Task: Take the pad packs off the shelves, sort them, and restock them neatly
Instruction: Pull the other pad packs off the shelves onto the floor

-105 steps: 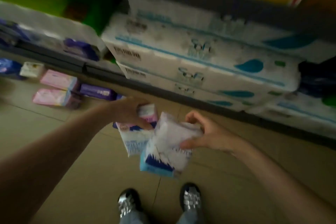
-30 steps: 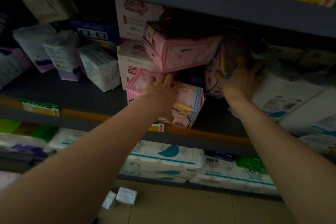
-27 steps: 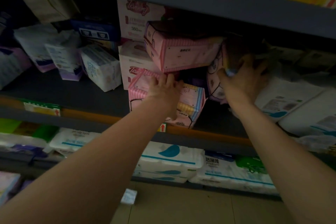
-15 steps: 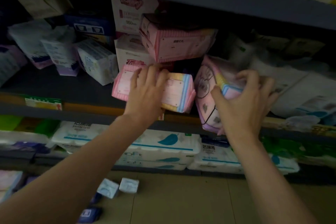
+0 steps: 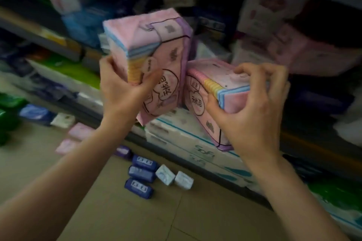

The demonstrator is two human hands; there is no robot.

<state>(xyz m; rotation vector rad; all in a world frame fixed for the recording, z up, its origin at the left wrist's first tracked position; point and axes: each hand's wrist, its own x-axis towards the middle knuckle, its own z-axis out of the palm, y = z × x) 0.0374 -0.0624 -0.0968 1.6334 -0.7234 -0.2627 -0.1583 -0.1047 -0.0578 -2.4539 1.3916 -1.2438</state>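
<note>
Pink pad packs point(image 5: 156, 49) in both hands point(image 5: 125, 92)

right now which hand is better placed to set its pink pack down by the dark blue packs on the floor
Left, probably: the left hand and its pink pack are above the dark blue packs; the right hand is farther right.

I read "Sofi" on the white wrapped bale point(image 5: 203, 154) on the bottom shelf, just below the two pink packs. Each pink pack point(image 5: 166, 86) point(image 5: 197, 101) carries Chinese characters in a speech bubble. Everything else is too blurred for me.
</note>
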